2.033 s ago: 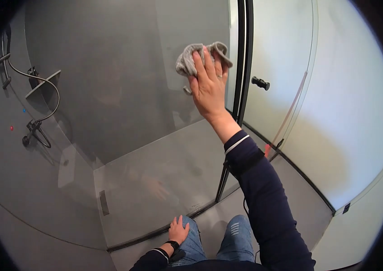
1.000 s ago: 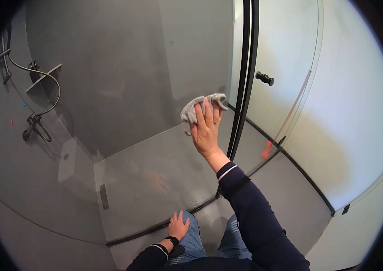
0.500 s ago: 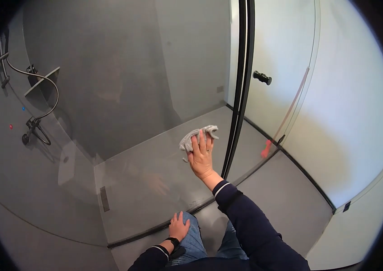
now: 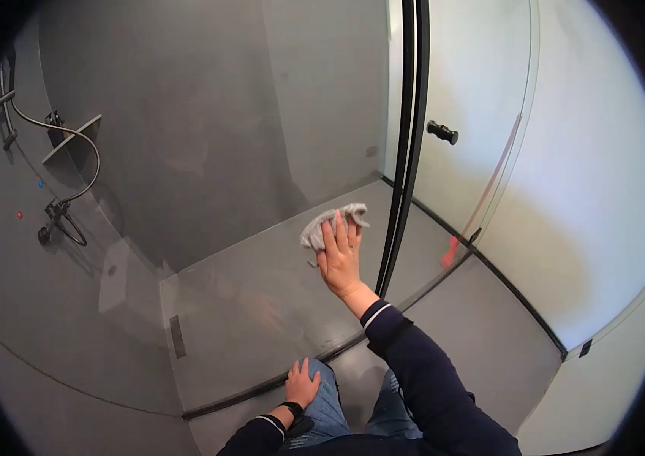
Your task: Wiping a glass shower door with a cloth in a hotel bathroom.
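1. Your right hand (image 4: 340, 262) is raised in front of you, back toward the camera, holding a crumpled light-grey fabric cloth (image 4: 322, 229) under its fingers.
2. Those fingers are long and almost straight, with narrow gaps between them; their tips lie over the cloth. Your right thumb's exact position is hard to make out, so you cannot tell whether it pinches the fabric.
3. The cloth bunches above and to the left of your knuckles, its upper right corner curling past your fingertips and a small loop hanging beside your hand on the left.
4. The cloth sits at a clear glass panel (image 4: 262, 311) that carries faint reflections, just left of a tall black metal frame (image 4: 406, 152). You cannot tell how much of your palm touches the glass.
5. Your left hand (image 4: 303, 386) rests palm down on the left knee of your blue denim jeans (image 4: 322, 376). Its fingers are loosely spread and hold nothing; a black wristwatch (image 4: 292, 409) circles that wrist.
6. Your right arm reaches up in a navy sleeve (image 4: 436, 372) with a white cuff stripe.
7. Well apart from both hands, a curved metal shower hose (image 4: 98, 163) hangs at the left, and a black cylindrical door knob (image 4: 442, 133) stands out on the right.
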The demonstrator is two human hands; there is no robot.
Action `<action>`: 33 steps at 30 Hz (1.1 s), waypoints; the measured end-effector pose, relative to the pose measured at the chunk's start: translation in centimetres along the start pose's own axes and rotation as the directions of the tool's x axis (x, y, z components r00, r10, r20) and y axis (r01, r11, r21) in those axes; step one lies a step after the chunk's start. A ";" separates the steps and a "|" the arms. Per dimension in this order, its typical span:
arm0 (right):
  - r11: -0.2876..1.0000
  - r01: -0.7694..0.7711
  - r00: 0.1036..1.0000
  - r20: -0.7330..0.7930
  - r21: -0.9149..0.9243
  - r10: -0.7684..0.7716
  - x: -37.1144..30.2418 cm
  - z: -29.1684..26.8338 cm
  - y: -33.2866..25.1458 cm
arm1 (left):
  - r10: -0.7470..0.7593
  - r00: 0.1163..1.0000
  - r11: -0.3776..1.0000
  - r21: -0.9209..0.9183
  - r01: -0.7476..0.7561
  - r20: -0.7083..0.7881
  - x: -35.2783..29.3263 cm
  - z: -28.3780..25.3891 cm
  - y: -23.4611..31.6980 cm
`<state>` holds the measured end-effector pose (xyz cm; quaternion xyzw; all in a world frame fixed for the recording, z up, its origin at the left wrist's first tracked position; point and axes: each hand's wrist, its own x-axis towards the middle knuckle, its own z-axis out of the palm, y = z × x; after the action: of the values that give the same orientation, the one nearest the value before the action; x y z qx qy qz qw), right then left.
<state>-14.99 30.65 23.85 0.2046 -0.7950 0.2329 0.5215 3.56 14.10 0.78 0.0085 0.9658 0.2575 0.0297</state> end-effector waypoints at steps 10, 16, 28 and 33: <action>0.993 0.107 0.973 -0.199 -0.046 -0.114 12.5 -4.1 -0.5 | 0.001 1.000 1.000 -0.030 0.000 0.014 0.1 0.6 0.0; 0.984 0.143 0.945 -0.282 -0.103 -0.166 18.2 -5.9 -1.9 | -0.001 1.000 1.000 -0.027 0.001 0.021 -0.1 0.2 -1.0; 0.990 0.132 0.919 -0.367 -0.056 -0.143 19.9 -5.0 -1.8 | -0.022 0.999 0.999 -0.028 0.023 0.040 -0.2 0.1 -0.8; 0.993 0.110 0.935 -0.334 -0.052 -0.121 16.9 -4.1 -1.6 | -0.025 0.999 1.000 -0.017 0.026 0.037 -0.3 0.0 -0.7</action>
<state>-17.34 30.42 41.12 0.1997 -0.6845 0.2203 0.6657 3.83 13.48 0.42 0.0004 0.9628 0.2655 0.0506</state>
